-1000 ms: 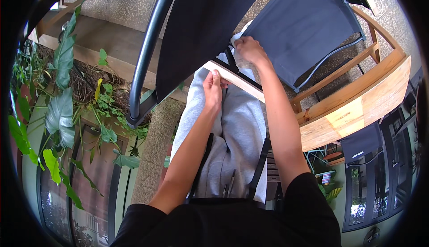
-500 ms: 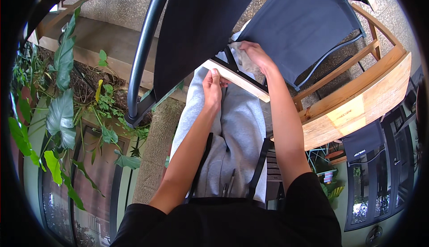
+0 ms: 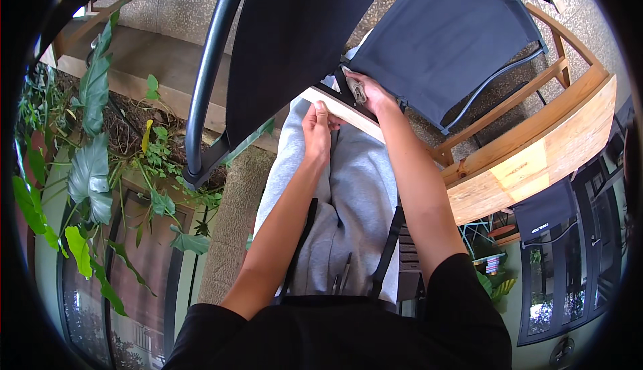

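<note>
In the head view, the left hand pinches a straight, pale wooden slat above soft grey trousers; the right hand has its grip curled round a crumpled greyish cloth near the slat, lower and more compactly bunched than half a second ago.

1. black top at six o'clock
2. short black sleeves at seven and between four and five
3. creased, light grey trousers toward six
4. flat black strap at five
5. left hand, twelve, right hand, one: both bare
</note>
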Demonstrator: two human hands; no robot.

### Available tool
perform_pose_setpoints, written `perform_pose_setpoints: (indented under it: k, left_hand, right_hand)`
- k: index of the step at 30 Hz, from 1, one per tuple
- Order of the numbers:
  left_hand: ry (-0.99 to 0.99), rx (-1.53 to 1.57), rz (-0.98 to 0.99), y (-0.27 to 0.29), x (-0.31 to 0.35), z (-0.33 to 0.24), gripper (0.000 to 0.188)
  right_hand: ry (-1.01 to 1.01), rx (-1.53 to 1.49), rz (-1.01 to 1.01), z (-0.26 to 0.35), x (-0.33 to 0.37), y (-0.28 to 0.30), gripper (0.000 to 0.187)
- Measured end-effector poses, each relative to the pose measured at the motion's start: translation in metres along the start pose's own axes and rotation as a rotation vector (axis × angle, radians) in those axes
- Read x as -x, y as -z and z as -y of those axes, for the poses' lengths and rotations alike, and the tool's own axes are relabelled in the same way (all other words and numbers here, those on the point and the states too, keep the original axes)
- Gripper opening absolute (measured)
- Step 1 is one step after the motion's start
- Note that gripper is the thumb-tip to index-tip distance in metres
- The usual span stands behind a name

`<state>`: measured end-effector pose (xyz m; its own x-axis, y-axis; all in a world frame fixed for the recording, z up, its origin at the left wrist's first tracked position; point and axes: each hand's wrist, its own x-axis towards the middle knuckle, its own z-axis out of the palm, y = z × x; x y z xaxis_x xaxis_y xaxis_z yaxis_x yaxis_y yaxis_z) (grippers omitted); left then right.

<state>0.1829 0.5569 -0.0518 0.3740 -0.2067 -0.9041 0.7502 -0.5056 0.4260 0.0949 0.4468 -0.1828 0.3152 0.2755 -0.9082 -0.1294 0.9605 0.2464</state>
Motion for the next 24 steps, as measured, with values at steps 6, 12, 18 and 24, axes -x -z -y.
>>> perform_pose_setpoints:
  k: [6, 12, 18, 24]
  left_hand:
    - [-0.007, -0.001, -0.007, -0.001, 0.001, 0.001, 0.043]
    - [-0.010, -0.019, -0.023, -0.005, 0.001, -0.004, 0.043]
    - [-0.002, -0.036, -0.040, -0.005, 0.003, -0.007, 0.043]
    - [-0.007, -0.023, -0.040, 0.000, 0.004, -0.005, 0.042]
  right_hand:
    - [-0.038, 0.046, 0.151, 0.003, 0.002, 0.004, 0.029]
    - [-0.104, 0.156, 0.102, 0.025, 0.039, 0.007, 0.031]
    - [-0.095, 0.772, 0.006, 0.055, 0.100, -0.012, 0.035]
    - [-0.028, 0.573, -0.100, 0.039, 0.075, -0.023, 0.025]
